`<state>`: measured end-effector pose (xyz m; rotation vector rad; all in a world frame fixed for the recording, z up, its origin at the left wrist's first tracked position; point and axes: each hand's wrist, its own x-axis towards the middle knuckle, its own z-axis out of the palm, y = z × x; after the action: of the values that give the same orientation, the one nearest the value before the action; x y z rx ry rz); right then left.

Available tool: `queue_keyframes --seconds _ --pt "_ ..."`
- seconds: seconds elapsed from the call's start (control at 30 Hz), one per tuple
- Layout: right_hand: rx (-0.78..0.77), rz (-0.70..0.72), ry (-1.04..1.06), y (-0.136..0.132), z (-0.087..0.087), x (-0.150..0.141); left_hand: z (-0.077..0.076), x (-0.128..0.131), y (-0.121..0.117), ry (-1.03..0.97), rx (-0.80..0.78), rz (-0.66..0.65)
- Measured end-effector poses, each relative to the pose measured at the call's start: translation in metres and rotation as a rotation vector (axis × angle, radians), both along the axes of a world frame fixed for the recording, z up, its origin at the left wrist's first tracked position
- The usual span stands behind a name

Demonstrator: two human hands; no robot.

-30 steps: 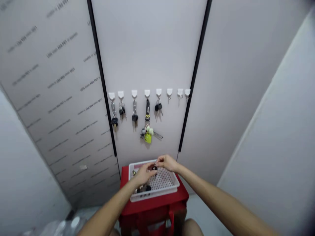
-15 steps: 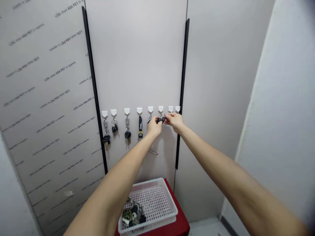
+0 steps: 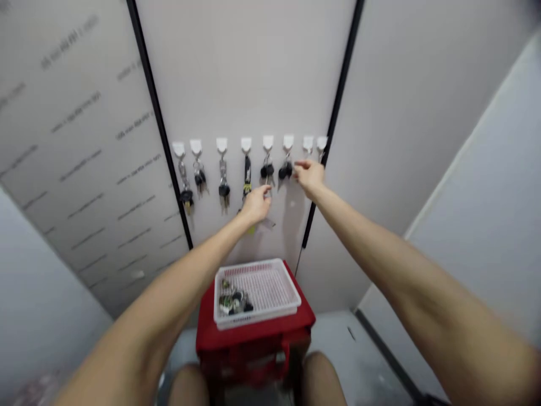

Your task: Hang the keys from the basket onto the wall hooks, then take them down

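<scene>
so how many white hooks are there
8, in a row on the wall: three hooks at left with keys, a fourth with a strap, two more with keys, then two above the right hand. None looks hidden.

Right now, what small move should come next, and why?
Probably lower the left hand to the white basket: key bunches lie inside, the black-headed keys by the right hand hang from a hook, and neither hand appears to hold anything.

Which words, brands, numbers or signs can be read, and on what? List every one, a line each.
No text is legible.
Left wall panel: repeated slanting lines of dark print, too blurred to read.
Black strap, fourth hook from the left: pale marks, too small and blurred.
</scene>
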<state>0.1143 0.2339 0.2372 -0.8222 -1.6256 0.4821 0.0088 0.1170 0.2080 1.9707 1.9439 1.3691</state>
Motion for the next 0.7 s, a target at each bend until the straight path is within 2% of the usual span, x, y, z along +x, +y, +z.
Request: queue_keyframes --seconds 0.07,0.1,0.23,0.27,0.33,0.4,0.5,0.6,0.7 --pt "0.016 0.018 -0.05 -0.012 -0.039 0.001 -0.036 -0.018 -0.02 -0.03 -0.073 -0.018" --pt "-0.042 0.057 -0.114 -0.024 -0.062 0.0 -0.057 -0.027 -0.032 -0.035 -0.121 -0.02" --pt "-0.305 0.416 -0.624 -0.092 -0.156 -0.011 -0.138 -0.054 -0.083 -0.024 -0.346 0.036" --pt "-0.325 0.485 -0.741 -0.107 -0.175 -0.016 -0.153 -0.057 -0.093 -0.022 -0.388 0.06" --pt "-0.332 0.521 -0.903 -0.13 -0.205 -0.029 -0.174 -0.062 -0.108 -0.012 -0.425 0.111" --pt "-0.341 0.437 -1.016 -0.142 -0.223 -0.043 -0.183 -0.065 -0.116 0.004 -0.416 0.143" --pt "-0.341 0.276 -1.105 -0.146 -0.231 -0.057 -0.181 -0.065 -0.121 0.017 -0.396 0.146" --pt "-0.316 0.275 -1.088 -0.146 -0.227 -0.06 -0.177 -0.065 -0.123 0.008 -0.402 0.144" --pt "-0.307 0.342 -0.982 -0.145 -0.215 -0.057 -0.176 -0.066 -0.123 -0.013 -0.405 0.128"
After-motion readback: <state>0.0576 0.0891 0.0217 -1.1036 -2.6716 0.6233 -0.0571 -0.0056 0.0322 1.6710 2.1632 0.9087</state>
